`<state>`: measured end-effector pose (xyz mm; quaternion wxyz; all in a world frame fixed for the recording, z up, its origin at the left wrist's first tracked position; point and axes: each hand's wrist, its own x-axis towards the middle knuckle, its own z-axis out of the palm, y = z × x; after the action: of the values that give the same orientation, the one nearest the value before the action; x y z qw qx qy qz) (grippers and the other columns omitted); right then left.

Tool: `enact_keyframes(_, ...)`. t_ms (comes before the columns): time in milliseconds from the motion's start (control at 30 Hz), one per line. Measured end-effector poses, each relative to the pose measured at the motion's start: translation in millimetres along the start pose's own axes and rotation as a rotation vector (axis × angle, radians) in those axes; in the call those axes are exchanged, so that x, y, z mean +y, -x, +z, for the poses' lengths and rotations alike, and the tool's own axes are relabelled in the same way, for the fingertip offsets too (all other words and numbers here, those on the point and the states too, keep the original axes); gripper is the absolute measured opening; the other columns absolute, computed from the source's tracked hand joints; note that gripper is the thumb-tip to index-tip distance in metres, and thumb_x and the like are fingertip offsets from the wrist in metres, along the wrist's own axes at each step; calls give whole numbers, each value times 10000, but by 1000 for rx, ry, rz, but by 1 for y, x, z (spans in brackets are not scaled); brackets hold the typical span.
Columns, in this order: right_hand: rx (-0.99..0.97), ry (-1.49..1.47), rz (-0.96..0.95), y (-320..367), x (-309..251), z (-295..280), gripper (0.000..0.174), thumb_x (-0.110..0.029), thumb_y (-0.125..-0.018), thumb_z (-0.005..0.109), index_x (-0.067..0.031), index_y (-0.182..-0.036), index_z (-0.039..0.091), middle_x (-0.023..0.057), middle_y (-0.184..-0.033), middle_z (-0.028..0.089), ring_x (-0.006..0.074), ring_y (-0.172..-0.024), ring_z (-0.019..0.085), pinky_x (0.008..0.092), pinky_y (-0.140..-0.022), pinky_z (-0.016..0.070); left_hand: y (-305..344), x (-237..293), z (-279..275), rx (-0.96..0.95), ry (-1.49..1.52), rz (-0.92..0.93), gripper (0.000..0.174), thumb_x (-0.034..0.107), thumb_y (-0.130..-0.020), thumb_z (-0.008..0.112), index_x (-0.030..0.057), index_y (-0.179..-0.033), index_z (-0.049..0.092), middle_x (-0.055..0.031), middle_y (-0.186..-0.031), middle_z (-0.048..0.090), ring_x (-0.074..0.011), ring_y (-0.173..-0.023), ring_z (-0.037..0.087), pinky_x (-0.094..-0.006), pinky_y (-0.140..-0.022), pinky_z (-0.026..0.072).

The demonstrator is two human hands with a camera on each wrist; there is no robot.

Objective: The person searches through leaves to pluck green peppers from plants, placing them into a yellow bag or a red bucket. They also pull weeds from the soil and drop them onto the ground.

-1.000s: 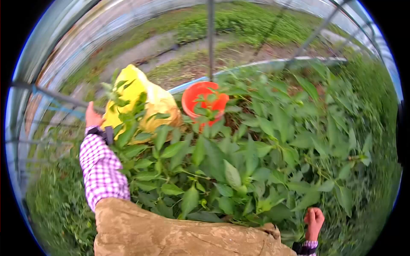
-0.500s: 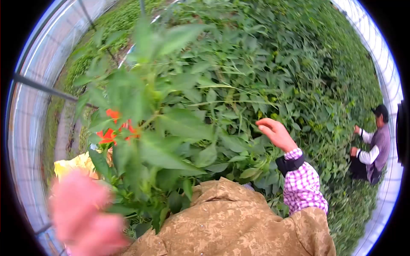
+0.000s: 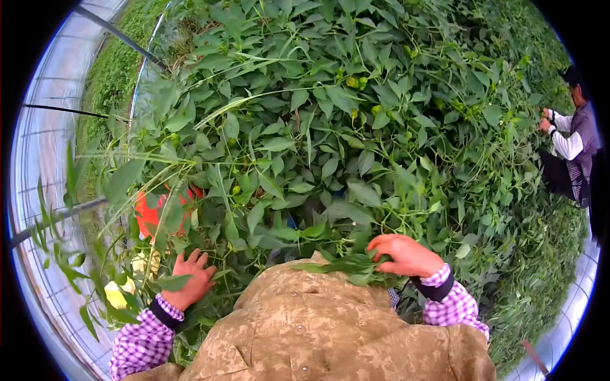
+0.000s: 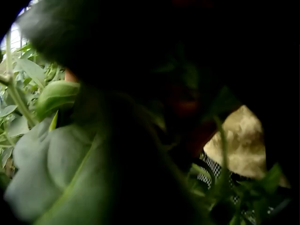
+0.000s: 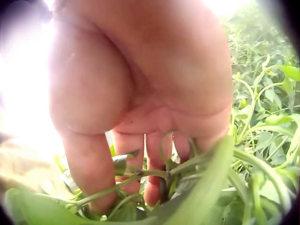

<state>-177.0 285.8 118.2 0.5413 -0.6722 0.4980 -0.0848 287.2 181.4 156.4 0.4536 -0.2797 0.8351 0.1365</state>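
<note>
My left hand (image 3: 189, 279) reaches into the leaves of a pepper plant (image 3: 273, 184) with its fingers spread. A leaf covers part of its back. In the left wrist view a large leaf (image 4: 61, 164) and deep shadow hide most of that hand; a smooth green curved shape (image 4: 58, 96) shows beside it. My right hand (image 3: 406, 254) is among leaves just in front of the camouflage jacket. From the right wrist, its thumb and long fingers point down, with thin green stems (image 5: 154, 173) crossing between them. Leaves hide the fingertips.
A red bucket (image 3: 149, 214) stands at the left behind leaves, with a yellow bag (image 3: 121, 293) nearer me. Several yellow-green peppers (image 3: 356, 82) hang in the foliage ahead. A person (image 3: 575, 140) works at the right edge. Metal poles (image 3: 117, 38) and sheeting (image 3: 44, 165) line the left.
My view has swung right and down. The left hand has gone from beside the yellow bag into the foliage; the right hand has come down from above the leaves into them.
</note>
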Motion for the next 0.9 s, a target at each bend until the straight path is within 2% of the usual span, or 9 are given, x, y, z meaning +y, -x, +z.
enact_keyframes(67,20,-127,5,11,0,-13,167,-80,-692,653,6,-833,627,160,-1051,628,322,-926,613,376,-802,494,9,-1,14,227,36,-48,390,324,-732,706,194,-1094,645,-84,-1304,506,-270,-1257,421,-507,-976,371)
enact_keyframes(167,54,-251,48,23,4,-25,235,-28,-677,661,17,-906,632,158,-1034,637,319,-894,625,356,-792,499,12,0,29,230,131,-131,400,296,-725,710,199,-1107,641,-76,-1308,505,-269,-1270,406,-490,-977,377)
enact_keyframes(267,-12,-355,266,27,-12,-27,283,-24,-698,679,-8,-980,659,145,-1049,634,300,-909,625,349,-802,494,11,1,27,192,180,-162,411,277,-715,722,187,-1109,645,-80,-1315,500,-275,-1276,402,-517,-987,368)
enact_keyframes(367,-60,-363,238,31,-12,-22,293,-24,-689,689,2,-978,657,145,-1067,629,299,-910,620,351,-802,491,9,5,20,174,214,-185,413,288,-726,719,172,-1115,643,-94,-1326,489,-283,-1288,390,-541,-1010,339)
enact_keyframes(433,-69,-384,277,30,-18,-21,243,-43,-681,683,-31,-924,680,126,-1103,628,264,-972,620,339,-828,494,7,7,12,142,237,-195,414,304,-740,713,161,-1121,640,-104,-1335,480,-290,-1295,381,-556,-1026,314)
enact_keyframes(533,-79,-336,231,31,-25,-19,158,-29,-658,673,33,-775,588,129,-1111,621,297,-930,607,359,-768,490,4,14,-7,125,231,-185,435,316,-733,718,148,-1126,636,-111,-1339,475,-296,-1296,380,-559,-1027,309)
enact_keyframes(733,-80,-386,227,45,-22,-16,226,-30,-657,668,-15,-882,665,113,-1150,619,297,-999,603,365,-829,496,-10,32,-72,4,219,-175,501,333,-730,724,114,-1166,611,-122,-1255,546,-306,-1235,458,-511,-1004,370)
enact_keyframes(800,-77,-383,161,47,-20,-17,248,-35,-666,673,-26,-913,676,111,-1161,618,296,-1009,606,361,-842,498,-23,44,-103,220,378,38,528,332,-741,719,88,-1188,583,-141,-1204,576,-318,-1173,514,-450,-972,419)
enact_keyframes(900,-70,-432,100,48,-16,-18,275,-50,-685,686,-36,-960,688,114,-1179,614,285,-1017,615,353,-855,503,-76,74,-121,316,441,271,547,289,-769,707,36,-1224,535,-167,-1182,582,-320,-1145,534,-398,-955,443)
